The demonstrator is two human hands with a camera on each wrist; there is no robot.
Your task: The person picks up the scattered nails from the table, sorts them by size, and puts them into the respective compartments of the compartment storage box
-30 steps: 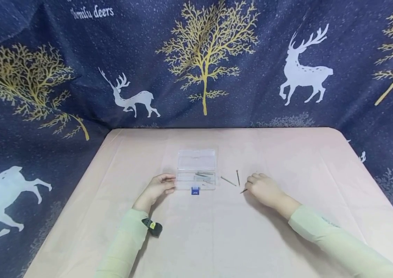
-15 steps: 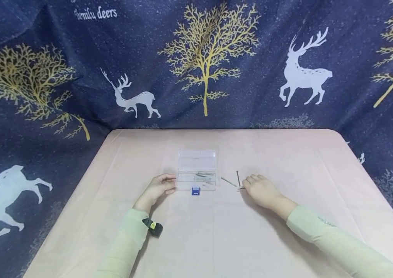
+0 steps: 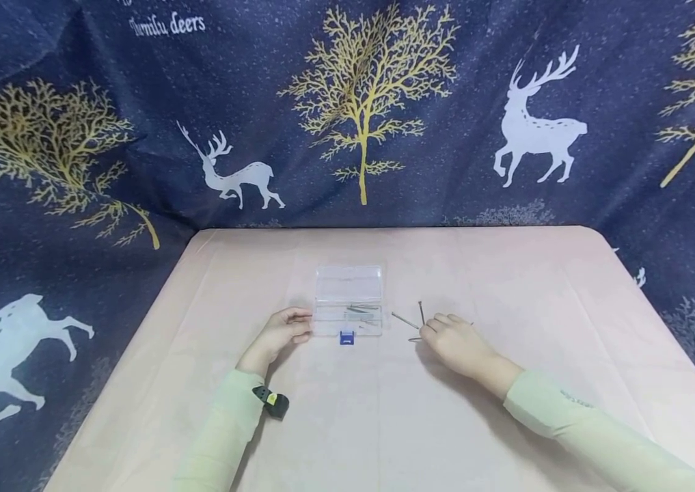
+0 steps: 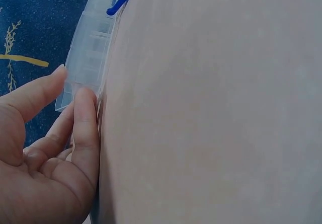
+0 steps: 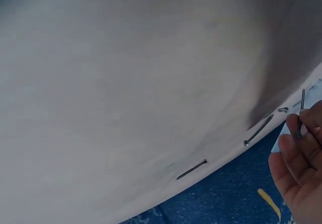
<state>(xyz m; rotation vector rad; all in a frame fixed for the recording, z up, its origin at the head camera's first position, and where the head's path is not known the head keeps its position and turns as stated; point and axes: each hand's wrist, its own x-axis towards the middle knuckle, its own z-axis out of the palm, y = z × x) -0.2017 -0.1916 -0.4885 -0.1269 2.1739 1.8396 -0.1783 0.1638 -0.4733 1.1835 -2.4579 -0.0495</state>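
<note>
Since a second ago the right hand (image 3: 454, 344) has slid leftward across the tabletop (image 3: 507, 273), from a spot well right of the loose nails to just beside them, carrying a nail (image 5: 301, 114) with it. Its grip is closed on that nail: in the right wrist view the thin steel shaft stands pinched between the fingertips (image 5: 292, 143), and in the head view a short end of it pokes out to the left of the knuckles, low over the pink cloth.

Two more nails lie flat just left of that hand. One nail (image 3: 404, 320) lies slanted, nearer the box; the other nail (image 3: 421, 313) lies nearly straight away from the person, its near end close to the right hand's fingers. They are close together, but I cannot tell whether they touch. The held nail is nearer the person than both.

A clear plastic box (image 3: 348, 304) sits open left of the nails, its lid laid back flat behind it, a blue latch (image 3: 346, 337) on its near edge and several nails (image 3: 359, 311) resting inside. The left hand (image 3: 279, 335) has not shifted; it holds the box's left end, fingers curled against the wall with the thumb (image 4: 37, 90) on top, which the left wrist view shows close up.

A dark blue curtain (image 3: 76, 205) printed with deer and golden trees hangs behind and around the tabletop.
</note>
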